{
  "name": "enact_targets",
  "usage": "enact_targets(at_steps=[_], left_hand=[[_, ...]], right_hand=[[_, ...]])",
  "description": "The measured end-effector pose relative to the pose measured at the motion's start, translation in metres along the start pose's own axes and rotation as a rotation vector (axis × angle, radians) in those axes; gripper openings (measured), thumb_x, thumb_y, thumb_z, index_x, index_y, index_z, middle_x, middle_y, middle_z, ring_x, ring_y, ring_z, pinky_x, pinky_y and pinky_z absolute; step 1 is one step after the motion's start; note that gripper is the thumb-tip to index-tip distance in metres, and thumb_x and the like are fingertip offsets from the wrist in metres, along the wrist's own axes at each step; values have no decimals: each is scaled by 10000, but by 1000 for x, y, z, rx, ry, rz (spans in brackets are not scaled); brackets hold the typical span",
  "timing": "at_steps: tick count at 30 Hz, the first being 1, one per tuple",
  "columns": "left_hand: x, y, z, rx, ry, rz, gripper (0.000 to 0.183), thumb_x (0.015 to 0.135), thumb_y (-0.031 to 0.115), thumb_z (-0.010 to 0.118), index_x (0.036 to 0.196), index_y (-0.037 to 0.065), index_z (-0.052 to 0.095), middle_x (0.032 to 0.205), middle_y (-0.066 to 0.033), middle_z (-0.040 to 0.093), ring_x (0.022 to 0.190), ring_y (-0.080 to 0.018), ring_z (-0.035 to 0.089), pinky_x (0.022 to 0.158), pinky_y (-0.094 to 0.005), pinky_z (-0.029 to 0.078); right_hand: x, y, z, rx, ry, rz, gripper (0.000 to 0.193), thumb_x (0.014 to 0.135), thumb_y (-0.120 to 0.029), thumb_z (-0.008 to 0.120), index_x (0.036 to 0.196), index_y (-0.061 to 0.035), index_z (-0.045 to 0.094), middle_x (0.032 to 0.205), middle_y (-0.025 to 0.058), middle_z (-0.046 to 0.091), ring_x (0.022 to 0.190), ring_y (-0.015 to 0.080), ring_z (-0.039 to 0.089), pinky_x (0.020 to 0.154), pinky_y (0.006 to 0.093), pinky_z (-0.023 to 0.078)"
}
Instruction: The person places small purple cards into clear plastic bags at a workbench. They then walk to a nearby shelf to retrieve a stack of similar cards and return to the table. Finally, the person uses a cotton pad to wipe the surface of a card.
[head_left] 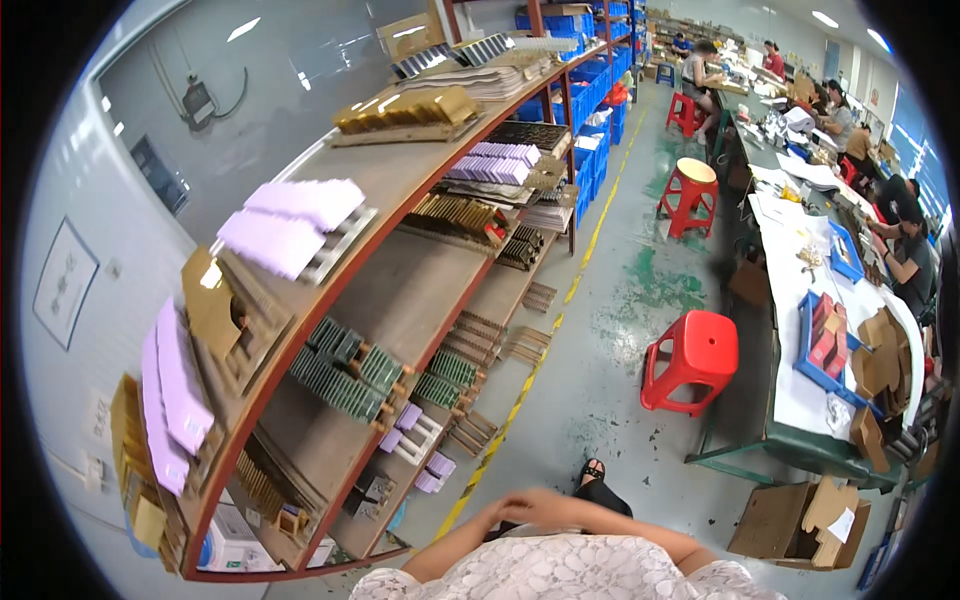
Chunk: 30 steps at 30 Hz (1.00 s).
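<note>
My left hand (492, 513) and my right hand (545, 507) meet in front of my waist, above the lace top that I wear. The right one appears to lie over the left, and the fingers are too small and overlapped to make out. No object shows in either of them. To the left stands a long rack with a red-brown frame (262, 405). Its shelves bear green slotted parts (345, 370), lilac pieces (290, 225) and gold-coloured pieces (405, 108) on racks, all apart from my hands.
A red stool (692, 362) stands ahead right, with another stool (688, 198) farther off. An open cardboard box (775, 522) sits by the green workbench (830, 452). Several people work along the benches. A yellow floor line (517, 405) runs beside the rack.
</note>
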<state>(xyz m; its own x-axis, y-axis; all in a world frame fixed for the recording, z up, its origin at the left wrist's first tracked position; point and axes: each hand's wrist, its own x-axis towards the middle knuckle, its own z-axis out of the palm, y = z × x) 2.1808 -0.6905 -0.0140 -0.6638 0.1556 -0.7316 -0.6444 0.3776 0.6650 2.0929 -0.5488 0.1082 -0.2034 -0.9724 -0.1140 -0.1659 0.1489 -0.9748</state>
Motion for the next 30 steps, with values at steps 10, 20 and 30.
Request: enact_targets(at_steps=[10, 20, 30], left_hand=[[139, 297, -270, -1209, 331, 543, 325, 972, 233, 510, 1153, -34, 539, 1052, -179, 639, 955, -262, 643, 856, -367, 537], [274, 429, -582, -1823, 598, 696, 665, 999, 441, 376, 1379, -101, 315, 1446, -246, 340, 1317, -344, 386, 1093, -415, 356], [363, 404, -669, -1927, 865, 362, 612, 979, 430, 392, 1378, -32, 353, 1413, -189, 401, 1315, -303, 393, 1083, -430, 330]], right_hand=[[88, 23, -397, 590, 535, 273, 268, 970, -201, 510, 1116, 15, 573, 954, 116, 655, 845, 193, 642, 765, 321, 530], [306, 91, -669, 727, 777, 181, 387, 942, -232, 565, 1200, 44, 480, 941, 133, 624, 860, 214, 631, 783, 333, 539], [413, 132, -753, 995, 603, 421, 316, 895, -276, 621, 1082, -37, 532, 867, 72, 570, 825, 197, 585, 784, 348, 518]])
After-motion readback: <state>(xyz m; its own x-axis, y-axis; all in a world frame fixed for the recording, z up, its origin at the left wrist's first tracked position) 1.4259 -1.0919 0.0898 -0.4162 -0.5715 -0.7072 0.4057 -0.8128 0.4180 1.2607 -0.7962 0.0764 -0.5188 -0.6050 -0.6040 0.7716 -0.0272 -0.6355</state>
